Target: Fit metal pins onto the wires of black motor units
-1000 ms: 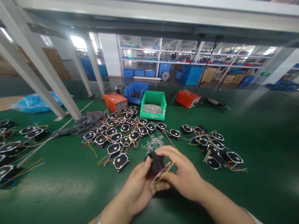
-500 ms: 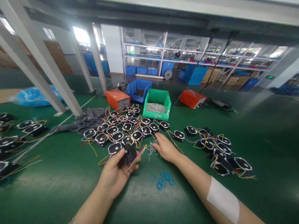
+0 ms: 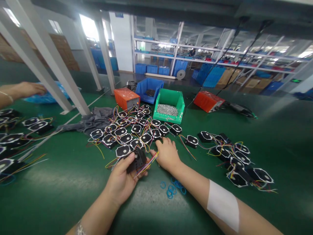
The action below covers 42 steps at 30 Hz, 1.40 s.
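Observation:
My left hand (image 3: 124, 176) is closed around a small black stepper motor (image 3: 137, 160), thumb on top. A bundle of coloured wires (image 3: 152, 163) trails from the motor toward my right hand. Palm down on the green surface, my right hand (image 3: 168, 155) has its thumb and fingers apart. It covers most of the loose screws lying there, and whether the fingertips touch one is hidden. Just beyond both hands lie several more black motors (image 3: 126, 138) with white edges and tangled wires. Blue rubber rings (image 3: 170, 191) lie nearer me, below my right wrist.
A green bin (image 3: 168, 116) of small metal parts stands behind the motors, beside a blue bin (image 3: 146, 98). Orange boxes (image 3: 127, 99) flank them. More motors (image 3: 236, 163) lie right. At left, another person's hand (image 3: 26, 89) is over a blue plastic bag (image 3: 57, 93).
My right hand has shifted left, over the screws and closer to the held motor. Another person's hand has come in at the left. The view has turned slightly.

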Motion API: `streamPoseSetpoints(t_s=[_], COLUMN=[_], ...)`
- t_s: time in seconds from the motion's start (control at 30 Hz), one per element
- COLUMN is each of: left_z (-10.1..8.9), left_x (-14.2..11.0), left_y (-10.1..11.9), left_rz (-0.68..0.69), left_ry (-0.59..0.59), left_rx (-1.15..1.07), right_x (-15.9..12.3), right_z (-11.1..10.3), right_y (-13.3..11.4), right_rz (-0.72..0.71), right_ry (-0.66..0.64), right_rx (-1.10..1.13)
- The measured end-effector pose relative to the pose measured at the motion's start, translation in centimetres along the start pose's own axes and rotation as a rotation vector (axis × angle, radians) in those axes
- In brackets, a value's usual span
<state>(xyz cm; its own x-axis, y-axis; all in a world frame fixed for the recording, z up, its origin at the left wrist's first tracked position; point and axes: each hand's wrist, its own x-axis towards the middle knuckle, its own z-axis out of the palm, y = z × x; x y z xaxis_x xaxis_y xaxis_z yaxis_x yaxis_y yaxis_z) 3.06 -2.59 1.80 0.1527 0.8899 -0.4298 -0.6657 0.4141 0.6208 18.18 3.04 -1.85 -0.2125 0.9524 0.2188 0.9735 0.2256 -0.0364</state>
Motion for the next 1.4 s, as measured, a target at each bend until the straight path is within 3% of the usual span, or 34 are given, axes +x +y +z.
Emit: streamPoseSetpoints(t_s=[0.27,0.47,0.67,0.8,1.0,1.13,1.2,1.3,1.4], left_z=[-0.6,-0.4,-0.5,-0.7,0.0,0.2,0.1,0.0,-0.1], left_x=[0.1,-0.1,-0.3,-0.3,-0.5,-0.7,-0.7,-0.8,-0.8], left_y=[-0.5,-1.4,-2.4,-2.7,-2.9,-3.5,-3.7,-4.1,-4.4], left_rz=[0.041,0.027,0.009,0.02,0.041,0.053,0.058,0.067,0.079], left_ry=[-0.084,-0.18,-0.243,-0.217,-0.217,-0.171,-0.159,-0.155,-0.17], left_rx=[0.056,0.092,0.12,0.148,0.203,0.344,0.434,0.531,0.564], right_x=[-0.5,-2.3,-3.4,-4.3,-6.4,-6.5,-6.2,-5.9,-6.4], right_z=[0.0,-1.1,-1.8,-3.1,-4.8,-4.6,-4.9,-6.0,-7.1], right_y=[1.7,2.9,2.5,3.0,1.3,1.3,1.9,2.4,1.4], right_rz=[-0.133,-0.136,-0.425,-0.343,-0.325,-0.306,-0.188,0.013,-0.033], right_ry=[-0.01,-0.006,-0.086,-0.06,-0.268,-0.299,-0.22,0.001,0.076], right_rx=[-0.04,0.069,0.234,0.27,0.26,0.269,0.31,0.457,0.644])
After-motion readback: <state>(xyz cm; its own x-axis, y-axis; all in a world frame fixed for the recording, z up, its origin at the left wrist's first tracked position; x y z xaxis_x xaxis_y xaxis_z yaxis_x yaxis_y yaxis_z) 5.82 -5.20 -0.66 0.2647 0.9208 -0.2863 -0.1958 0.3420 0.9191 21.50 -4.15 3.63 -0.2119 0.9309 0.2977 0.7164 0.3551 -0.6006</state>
